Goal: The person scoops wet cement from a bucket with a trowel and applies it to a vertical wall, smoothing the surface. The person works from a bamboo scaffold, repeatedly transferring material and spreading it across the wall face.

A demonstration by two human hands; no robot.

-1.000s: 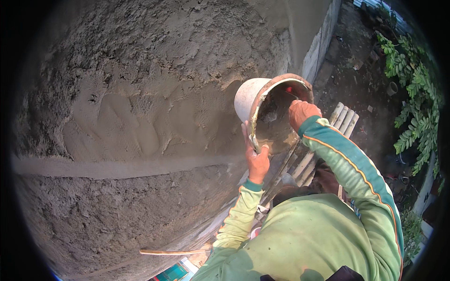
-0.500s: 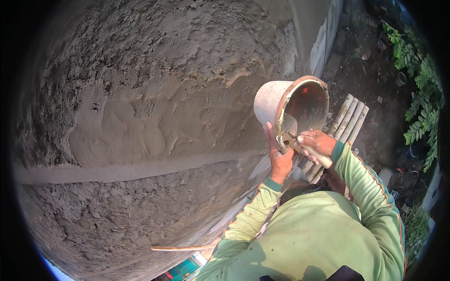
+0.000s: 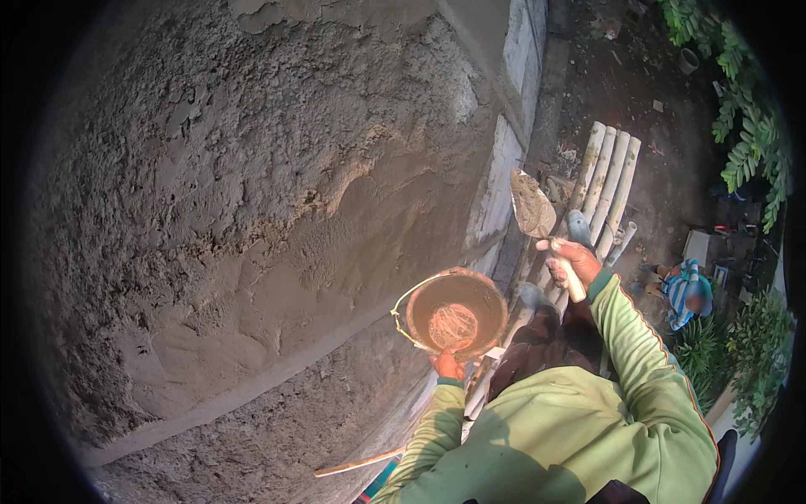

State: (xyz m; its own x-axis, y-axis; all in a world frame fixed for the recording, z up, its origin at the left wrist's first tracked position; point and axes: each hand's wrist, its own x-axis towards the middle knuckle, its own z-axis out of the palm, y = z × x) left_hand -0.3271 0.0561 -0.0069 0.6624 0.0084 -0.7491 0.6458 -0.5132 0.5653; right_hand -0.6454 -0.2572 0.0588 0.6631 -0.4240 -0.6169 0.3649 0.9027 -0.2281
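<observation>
My left hand (image 3: 448,364) is closed on the near rim of a bucket (image 3: 485,326), whose mouth faces up toward me. Mortar residue coats the inside, and a reddish patch shows at the bottom. A yellowish handle (image 3: 403,326) hangs along its left side. In my right hand (image 3: 574,259), wrapped round the pale grip, is a trowel (image 3: 534,207) with mortar on its blade. The blade points away from me, apart from the bucket. To the left rises a wall (image 3: 252,202) with rough and smoother wet mortar on it.
I stand on a platform of bamboo poles (image 3: 611,181) beside the wall. Far below is dark ground (image 3: 638,92) with scattered debris. Another person (image 3: 687,292) in a striped top is down at the right, near leafy plants (image 3: 747,160). A wooden strip (image 3: 357,464) juts out at lower left.
The bucket has moved down and left, turning from tipped sideways to mouth up. The trowel has come out of the bucket's mouth and swung away to the right. My view has shifted.
</observation>
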